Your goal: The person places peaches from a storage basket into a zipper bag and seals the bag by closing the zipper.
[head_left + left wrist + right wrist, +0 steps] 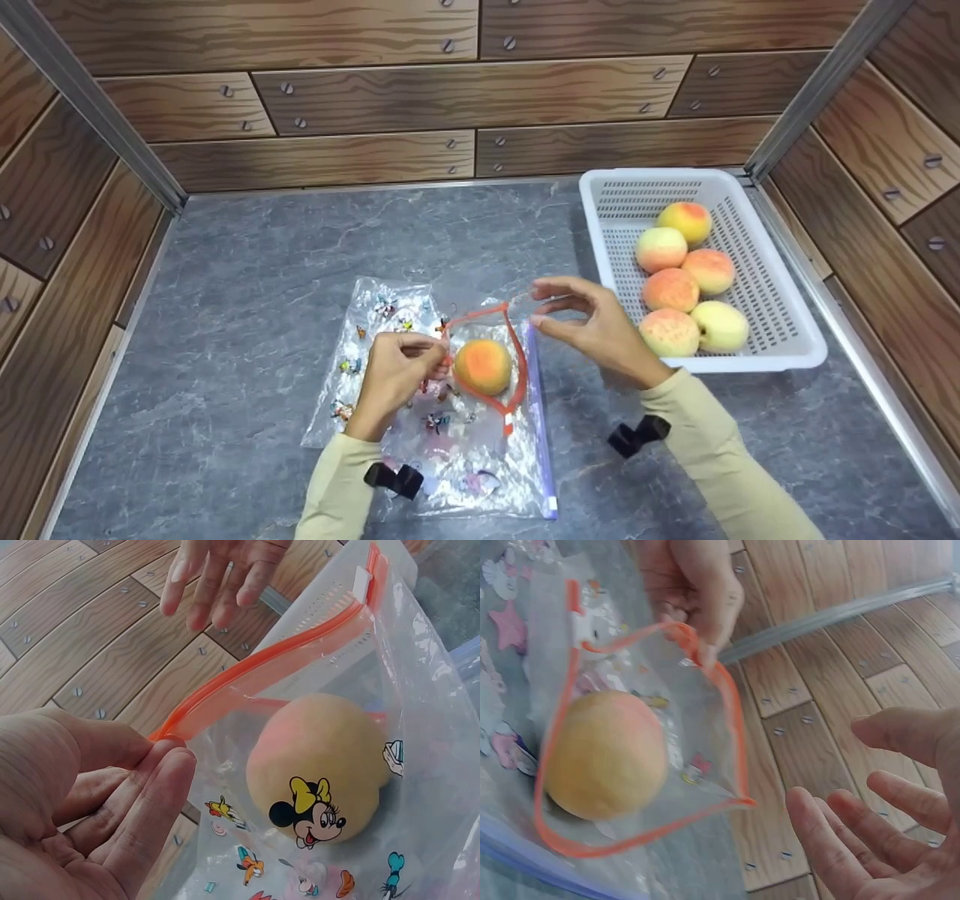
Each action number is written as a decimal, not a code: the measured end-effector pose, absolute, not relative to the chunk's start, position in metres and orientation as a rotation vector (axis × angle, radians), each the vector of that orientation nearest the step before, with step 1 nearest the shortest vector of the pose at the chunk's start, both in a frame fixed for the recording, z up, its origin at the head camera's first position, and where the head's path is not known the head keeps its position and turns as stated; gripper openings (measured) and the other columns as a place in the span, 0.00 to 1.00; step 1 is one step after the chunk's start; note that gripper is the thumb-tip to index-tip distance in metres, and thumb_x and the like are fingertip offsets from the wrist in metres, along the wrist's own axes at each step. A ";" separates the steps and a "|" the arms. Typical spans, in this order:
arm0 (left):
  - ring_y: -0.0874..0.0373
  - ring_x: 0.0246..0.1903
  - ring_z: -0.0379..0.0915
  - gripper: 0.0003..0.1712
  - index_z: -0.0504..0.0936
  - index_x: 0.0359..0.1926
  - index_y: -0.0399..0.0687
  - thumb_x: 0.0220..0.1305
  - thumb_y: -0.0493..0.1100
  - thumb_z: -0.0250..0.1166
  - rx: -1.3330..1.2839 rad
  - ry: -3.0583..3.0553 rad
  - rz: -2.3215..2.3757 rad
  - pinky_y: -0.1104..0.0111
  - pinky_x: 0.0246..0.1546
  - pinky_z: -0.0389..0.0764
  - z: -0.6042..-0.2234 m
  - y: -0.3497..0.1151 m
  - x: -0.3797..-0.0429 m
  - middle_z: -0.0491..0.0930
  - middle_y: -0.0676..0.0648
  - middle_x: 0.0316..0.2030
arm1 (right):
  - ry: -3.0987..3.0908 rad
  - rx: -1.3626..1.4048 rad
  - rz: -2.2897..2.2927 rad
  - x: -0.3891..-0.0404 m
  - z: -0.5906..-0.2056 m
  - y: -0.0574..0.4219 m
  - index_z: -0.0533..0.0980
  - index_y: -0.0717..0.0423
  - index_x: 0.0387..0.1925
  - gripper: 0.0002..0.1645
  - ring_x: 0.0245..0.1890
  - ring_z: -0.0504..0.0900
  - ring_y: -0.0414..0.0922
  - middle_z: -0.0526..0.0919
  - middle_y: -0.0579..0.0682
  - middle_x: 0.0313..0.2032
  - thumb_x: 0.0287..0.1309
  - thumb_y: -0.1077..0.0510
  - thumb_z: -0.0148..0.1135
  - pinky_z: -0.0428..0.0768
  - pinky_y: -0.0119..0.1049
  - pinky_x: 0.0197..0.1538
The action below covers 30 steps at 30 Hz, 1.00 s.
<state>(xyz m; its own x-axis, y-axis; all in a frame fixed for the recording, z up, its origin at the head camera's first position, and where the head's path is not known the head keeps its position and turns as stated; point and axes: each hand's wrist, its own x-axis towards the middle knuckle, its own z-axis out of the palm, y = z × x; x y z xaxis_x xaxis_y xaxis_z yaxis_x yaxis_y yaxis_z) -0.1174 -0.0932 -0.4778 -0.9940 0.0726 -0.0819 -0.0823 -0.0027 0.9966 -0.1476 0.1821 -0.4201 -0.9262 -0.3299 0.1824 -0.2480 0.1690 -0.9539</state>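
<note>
My left hand (401,375) pinches the orange zip edge of a clear zip bag (217,802) printed with cartoon figures. The bag's mouth gapes, and one yellow-red peach (483,367) sits inside it. My right hand (592,322) is to the right of the mouth with fingers spread and nothing in them, as the right wrist view also shows. Under the orange-edged bag lies another clear printed bag (469,487) with a purple zip edge (544,442).
A white plastic basket (780,300) stands at the right, holding several peaches (670,291). Wood-patterned walls (360,97) close off the back and sides of the grey marbled tabletop (247,300).
</note>
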 end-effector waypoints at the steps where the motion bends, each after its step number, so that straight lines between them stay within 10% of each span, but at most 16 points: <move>1: 0.54 0.22 0.85 0.06 0.86 0.36 0.26 0.63 0.30 0.66 -0.012 2.145 2.146 0.64 0.29 0.89 -0.477 -0.093 -0.117 0.86 0.35 0.27 | 2.367 -0.576 -1.901 -0.149 -0.417 0.185 0.76 0.67 0.58 0.28 0.47 0.84 0.56 0.83 0.59 0.50 0.54 0.71 0.72 0.87 0.41 0.51; 30: 0.56 0.23 0.84 0.06 0.86 0.38 0.25 0.63 0.29 0.67 0.014 2.151 2.209 0.63 0.30 0.89 -0.466 -0.092 -0.117 0.86 0.35 0.27 | 2.649 -0.440 -1.627 -0.146 -0.438 0.199 0.83 0.66 0.46 0.13 0.32 0.84 0.47 0.87 0.58 0.38 0.58 0.67 0.70 0.87 0.34 0.33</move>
<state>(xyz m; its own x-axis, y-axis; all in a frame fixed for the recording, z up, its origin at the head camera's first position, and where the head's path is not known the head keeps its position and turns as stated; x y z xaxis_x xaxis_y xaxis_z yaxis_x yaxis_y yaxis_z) -0.1167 -0.0917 -0.4660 -0.9982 0.0485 -0.0344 -0.0357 -0.0257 0.9990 -0.1457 0.1989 -0.4383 -0.9607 -0.2373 0.1439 -0.2357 0.4239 -0.8745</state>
